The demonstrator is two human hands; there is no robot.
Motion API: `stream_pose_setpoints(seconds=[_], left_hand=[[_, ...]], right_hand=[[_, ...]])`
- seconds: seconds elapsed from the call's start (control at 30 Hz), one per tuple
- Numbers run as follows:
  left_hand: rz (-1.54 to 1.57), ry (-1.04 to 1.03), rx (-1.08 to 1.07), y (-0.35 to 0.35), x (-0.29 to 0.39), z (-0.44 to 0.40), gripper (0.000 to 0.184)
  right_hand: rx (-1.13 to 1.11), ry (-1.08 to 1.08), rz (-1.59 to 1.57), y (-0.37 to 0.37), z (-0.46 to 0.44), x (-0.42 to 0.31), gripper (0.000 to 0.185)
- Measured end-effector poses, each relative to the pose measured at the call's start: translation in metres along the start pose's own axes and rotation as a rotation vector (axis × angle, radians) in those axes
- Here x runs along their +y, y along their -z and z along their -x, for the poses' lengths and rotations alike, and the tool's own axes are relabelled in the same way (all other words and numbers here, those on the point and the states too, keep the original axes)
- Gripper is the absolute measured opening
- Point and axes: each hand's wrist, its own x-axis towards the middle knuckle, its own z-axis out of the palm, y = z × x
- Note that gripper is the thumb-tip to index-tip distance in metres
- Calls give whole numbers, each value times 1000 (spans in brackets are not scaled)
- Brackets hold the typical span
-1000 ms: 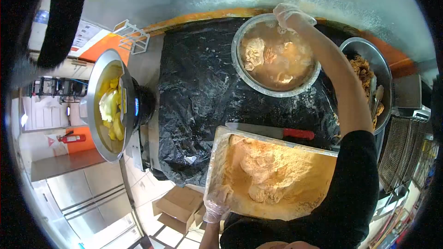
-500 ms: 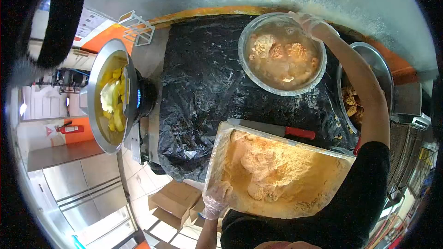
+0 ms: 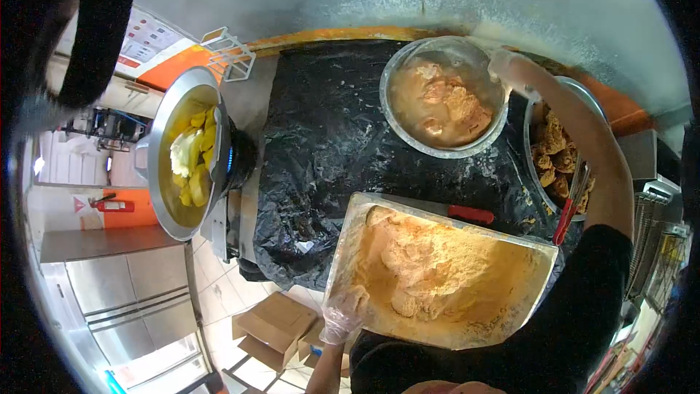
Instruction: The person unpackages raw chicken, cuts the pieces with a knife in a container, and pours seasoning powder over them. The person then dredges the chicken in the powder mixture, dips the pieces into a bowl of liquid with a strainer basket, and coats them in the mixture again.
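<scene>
Metal bowl (image 3: 385, 98): meat (image 3: 465, 108) more exposed than before; right grip (image 3: 515, 71) clamped on rim (image 3: 437, 152), left grip (image 3: 344, 314) on tray (image 3: 341, 257).

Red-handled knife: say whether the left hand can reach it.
Probably yes: the knife's red handle lies uncovered beyond the tray, though the left hand would have to cross it.

Red fire extinguisher (image 3: 115, 206) and open cardboard box (image 3: 275, 319)

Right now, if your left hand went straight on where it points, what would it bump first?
Probably the powder in the tray, as the left hand points in there, though depth is hard to tell.
</scene>
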Motion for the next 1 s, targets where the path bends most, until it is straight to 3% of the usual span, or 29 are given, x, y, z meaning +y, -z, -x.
stream_pose_setpoints(seconds=[0.13,0.17,0.27,0.33,0.37,0.5,0.57,0.63,0.67,0.73,0.77,0.83,0.87,0.93,1.0], left_hand=[[39,-7,-5,-3,-1,4,9],[-63,-146,-21,7,3,-2,10],[-38,-182,-43,-10,-20,17,11],[26,-91,-29,-8,-16,16,12],[60,-47,-23,-8,-14,16,12],[9,-198,31,-5,-10,14,10],[-123,-252,7,1,-11,15,11],[-37,-129,-40,-2,-18,18,15],[14,-58,-62,-12,-19,20,17],[-3,-155,-157,-10,-24,36,30],[-47,-219,-80,-5,-16,22,33],[-152,-373,-50,-14,-42,33,35],[-207,-476,-86,-33,-71,43,34],[-85,-179,-32,-39,-49,49,29],[-67,-108,-113,-10,-28,33,15]], right_hand=[[115,-360,-665,-13,62,-45,25],[161,-418,-827,-17,76,-56,28],[341,-538,-1233,-23,104,-92,38],[451,-584,-1409,-20,121,-116,44],[497,-598,-1480,-17,130,-128,47],[564,-598,-1594,17,183,-179,57],[629,-754,-1845,-1,211,-221,49],[714,-706,-1972,4,208,-238,39],[752,-592,-1958,-6,185,-238,32],[787,-431,-1941,-64,139,-230,23],[590,-459,-1805,-91,97,-199,28],[667,-180,-2240,-120,120,-201,24],[702,-366,-2219,-84,150,-243,37],[592,-523,-2242,-55,173,-260,43],[570,-585,-2275,-72,150,-252,45]])
